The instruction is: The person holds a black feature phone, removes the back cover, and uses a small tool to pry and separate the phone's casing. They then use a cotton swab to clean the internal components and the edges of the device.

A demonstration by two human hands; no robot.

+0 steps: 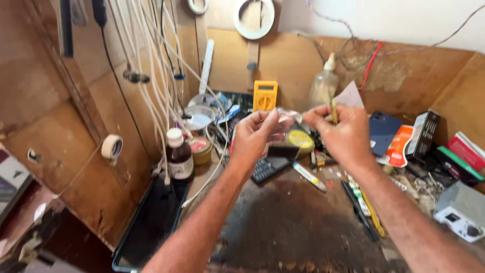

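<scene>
Bench edge: a dark, worn worktop (298, 222) lies below both forearms, with a black tray (151, 227) to the near left, out of the way of the raised hands.
Left hand: the left hand (255, 136) pinches one side of a small clear plastic packet (284, 132) between thumb and fingertips, lifted to eye level, likely so it can be looked at against the light.
Right hand: the right hand (343, 134) grips the packet's other edge together with a thin yellowish stick (334, 110); a scrap of white paper (349, 96) shows above its knuckles.
Just beneath the hands: a calculator (268, 169) and a round yellow tin (301, 139).
Left of them: a brown bottle (179, 157) stands upright.
Beyond: a yellow multimeter (265, 95) leans on the board wall, within easy reach.
</scene>
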